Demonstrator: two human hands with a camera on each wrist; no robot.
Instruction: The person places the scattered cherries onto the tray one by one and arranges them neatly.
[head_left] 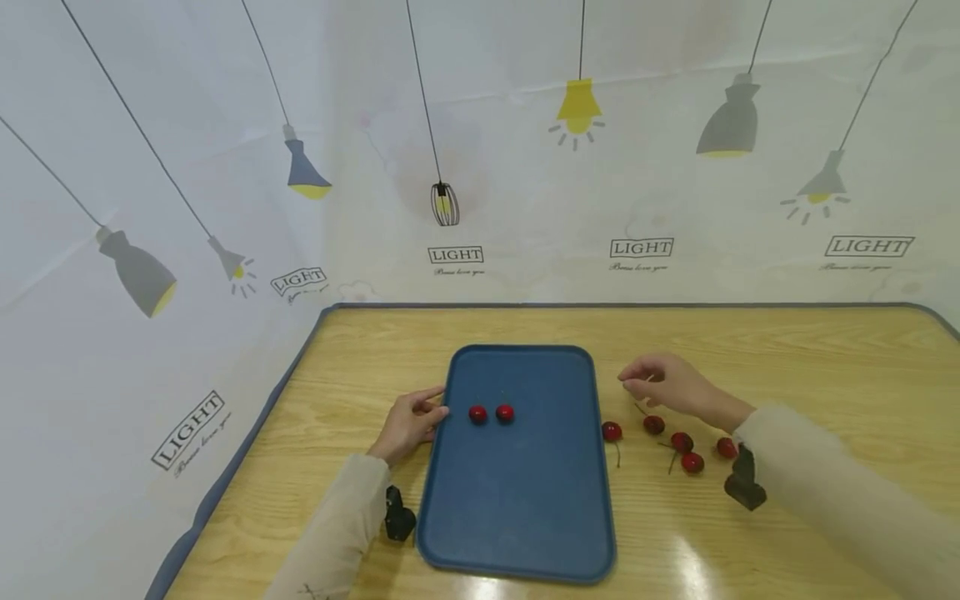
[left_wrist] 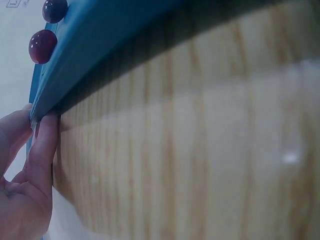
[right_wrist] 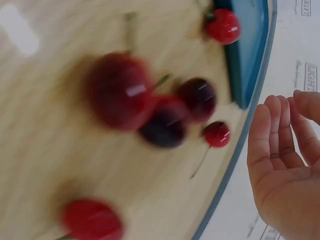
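Observation:
My left hand [head_left: 408, 425] grips the left rim of a blue tray [head_left: 517, 500], with thumb and fingers on either side of the edge in the left wrist view. Two red cherries [head_left: 491, 413] lie side by side on the tray's upper left part. To the right of the tray, my right hand [head_left: 667, 385] is raised over the table, its fingers loosely bent and nothing between them. Just below it is a stemmed cherry [head_left: 653, 425]. Several more cherries [right_wrist: 120, 90] lie on the wood around it, one [head_left: 612, 431] close beside the tray's right rim.
The tray rests on a light wooden table [head_left: 360, 350] with a dark blue border. White wall covering [head_left: 510, 158] printed with hanging lamps rises behind the table and along its left side. Black wrist devices [head_left: 744, 479] are worn at both cuffs.

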